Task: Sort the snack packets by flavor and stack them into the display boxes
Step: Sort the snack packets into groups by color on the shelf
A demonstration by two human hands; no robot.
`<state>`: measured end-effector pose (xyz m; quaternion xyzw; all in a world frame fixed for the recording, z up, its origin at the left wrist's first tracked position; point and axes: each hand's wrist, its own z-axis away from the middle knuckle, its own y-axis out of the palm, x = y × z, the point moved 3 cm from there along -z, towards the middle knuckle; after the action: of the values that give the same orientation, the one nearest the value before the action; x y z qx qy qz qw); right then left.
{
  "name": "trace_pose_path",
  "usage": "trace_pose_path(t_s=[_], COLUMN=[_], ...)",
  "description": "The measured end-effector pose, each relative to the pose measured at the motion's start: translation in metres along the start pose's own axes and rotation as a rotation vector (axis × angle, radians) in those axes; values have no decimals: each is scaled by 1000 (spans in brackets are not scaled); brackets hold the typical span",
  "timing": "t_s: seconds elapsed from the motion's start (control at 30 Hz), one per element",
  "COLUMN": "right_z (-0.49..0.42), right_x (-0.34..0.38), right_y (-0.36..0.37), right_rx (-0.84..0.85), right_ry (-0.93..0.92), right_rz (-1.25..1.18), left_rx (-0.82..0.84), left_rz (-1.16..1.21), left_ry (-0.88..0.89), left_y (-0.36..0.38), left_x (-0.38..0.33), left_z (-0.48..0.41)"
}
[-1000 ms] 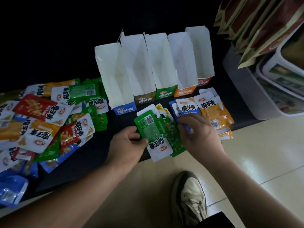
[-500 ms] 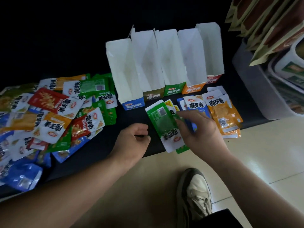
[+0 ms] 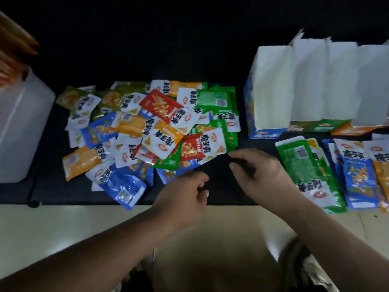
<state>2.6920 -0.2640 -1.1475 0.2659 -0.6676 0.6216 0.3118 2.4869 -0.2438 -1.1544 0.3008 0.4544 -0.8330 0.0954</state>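
Note:
A mixed heap of snack packets (image 3: 155, 131) in red, orange, green, blue and olive lies on the black surface (image 3: 219, 182). Sorted stacks lie at the right: green packets (image 3: 305, 171), blue packets (image 3: 357, 171), orange ones (image 3: 382, 169) at the frame edge. Behind them stand several white display boxes (image 3: 273, 89) with coloured fronts. My left hand (image 3: 185, 194) hovers over the front edge, fingers loosely curled, holding nothing. My right hand (image 3: 259, 173) hovers between heap and green stack, fingers relaxed and empty.
A translucent white bin (image 3: 23, 123) stands at the far left on the black surface. Pale floor tiles (image 3: 63, 228) lie below the surface's front edge. My shoe (image 3: 301, 262) shows at the bottom right.
The green packet has been laid on the green stack and released. Both hands have drawn away toward the mixed heap, and my view has swung left.

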Motion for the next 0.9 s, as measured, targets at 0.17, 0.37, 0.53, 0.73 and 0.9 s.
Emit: trace_pose_path(t_s=[0.17,0.37,0.53,0.73,0.9], right_z=[-20,-51,-91,-138,-142], right_x=[14,58,95,105,104], right_y=[26,68,105,117,116], right_rx=[-138,-16,354,554,566], right_ry=[-110,-306,-78,3,0], right_rz=[226,229,465,706,648], left_rx=[-166,-466,-98,-113,-374], left_rz=[133,-170,-254,-280,-225], left_ry=[81,72,-465,-393,-243], left_y=[7,-59,-62,-79,-101], left_x=[8,51,119,129,128], left_z=[6,26,51,41,20])
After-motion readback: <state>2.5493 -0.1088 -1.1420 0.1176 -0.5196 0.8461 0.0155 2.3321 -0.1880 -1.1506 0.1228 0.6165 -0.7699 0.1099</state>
